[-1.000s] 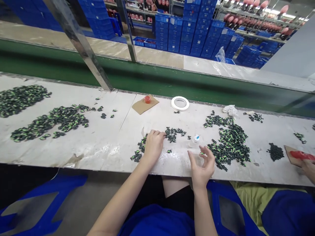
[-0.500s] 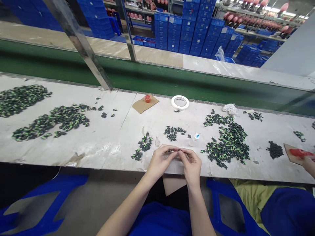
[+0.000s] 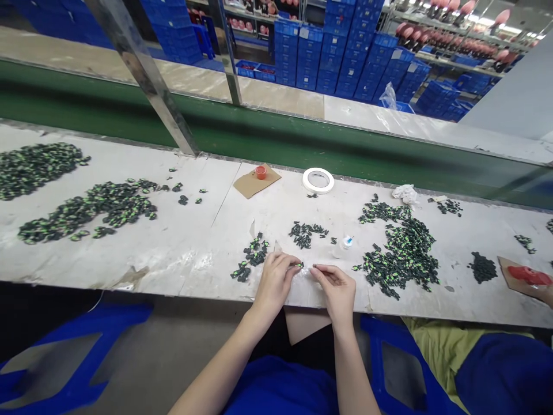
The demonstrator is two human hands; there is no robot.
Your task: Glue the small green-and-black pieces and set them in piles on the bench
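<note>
Between the fingertips of my left hand [image 3: 275,279] is a small black-and-green piece [image 3: 299,265]. My right hand [image 3: 336,288] is pinched a short way to the right, with a tiny dark thing at its fingertips, too small to name. Both hands are just above the table's front edge, apart from each other. Left of my left hand lies a small group of black-and-green pieces [image 3: 256,252]. Beyond the hands lies a cluster of small black pieces [image 3: 305,234]. A small white bottle with a blue tip [image 3: 344,244] stands past my right hand.
Large heaps of black-and-green pieces lie at right [image 3: 404,251] and left [image 3: 88,210]. Farther back are a white tape roll [image 3: 318,191] and a red-filled cup [image 3: 260,172] on cardboard [image 3: 247,188]. A person's hand [image 3: 546,294] holds something red at far right. A slanted metal post [image 3: 164,104] rises behind.
My hands were together at the fingertips and have drawn apart. The black-and-green piece now shows in my left fingers. The neighbouring person's hand at far right has shifted slightly.
</note>
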